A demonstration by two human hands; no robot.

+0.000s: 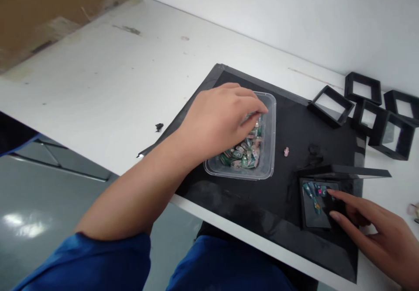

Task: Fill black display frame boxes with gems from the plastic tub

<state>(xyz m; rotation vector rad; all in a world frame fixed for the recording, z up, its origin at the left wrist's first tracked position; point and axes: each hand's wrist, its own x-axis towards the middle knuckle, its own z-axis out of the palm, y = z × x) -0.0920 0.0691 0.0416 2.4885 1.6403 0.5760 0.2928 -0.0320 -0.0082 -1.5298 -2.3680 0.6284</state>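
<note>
My left hand (225, 116) reaches over a clear plastic tub (270, 142), its fingers bent and the thumb close to the index finger. Whatever may be between them is hidden. Inside the tub lies a pile of small glossy false nails (244, 155) in green, pink and clear. At the right, my right hand (376, 225) rests by a small black box (316, 221) whose lid (356, 171) stands raised. Index finger and thumb are apart, the index tip at the nails. Several teal nails (309, 191), one with a bright pink spot, lie in the box.
Several black frame-like boxes with clear windows (332, 106) stand at the back right. A pink piece (286, 151) lies on the black mat (222, 199). A black scrap (159, 127) sits on the white table (108, 90). A brown panel (59, 15) borders the left.
</note>
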